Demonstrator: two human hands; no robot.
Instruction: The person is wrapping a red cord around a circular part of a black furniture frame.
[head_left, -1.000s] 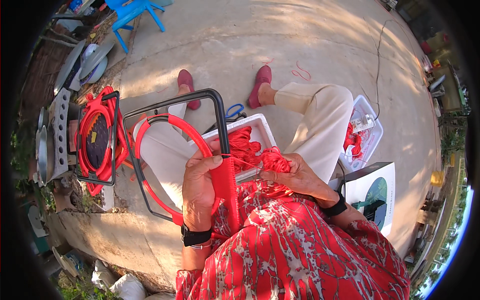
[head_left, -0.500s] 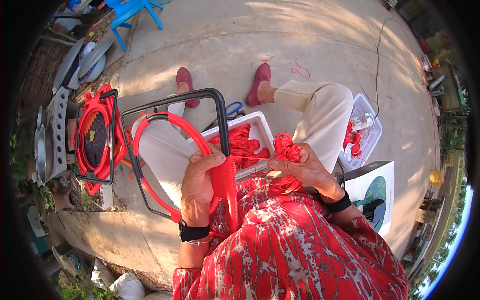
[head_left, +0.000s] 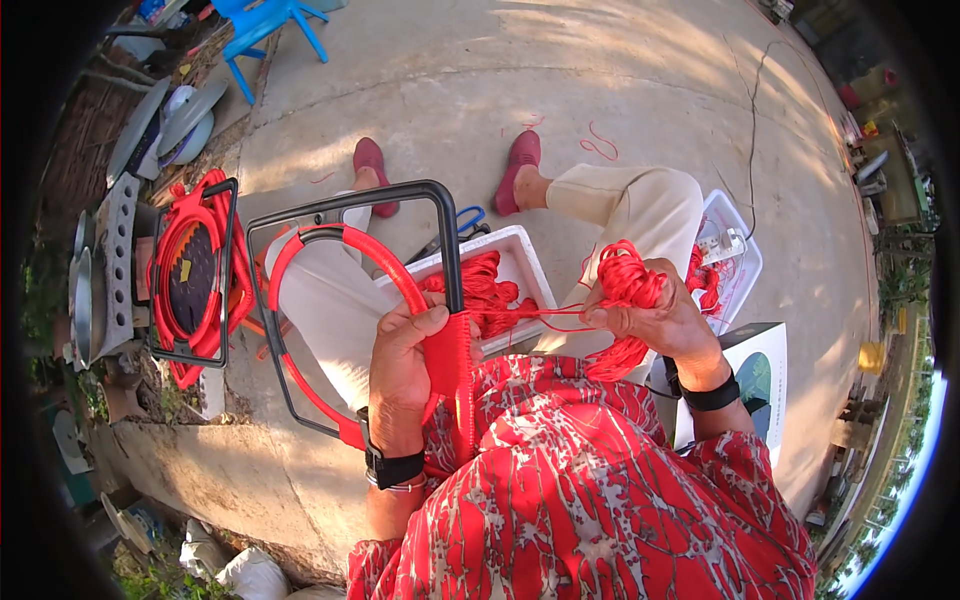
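Drawing red cord out to the right, taut from a frame held steady at left.
The rectangular black metal frame, with its round red-wrapped ring, sits almost where it was half a second ago, over the person's left thigh. The left hand stays put, thumb and fingers pinching the red braided band on the frame's side. From there the thin red strand crosses above the white foam box, visibly longer than before. The right hand, fingers closed around the looped red cord bundle, has swung outward toward the right knee, apparently pulling the strand's slack through.
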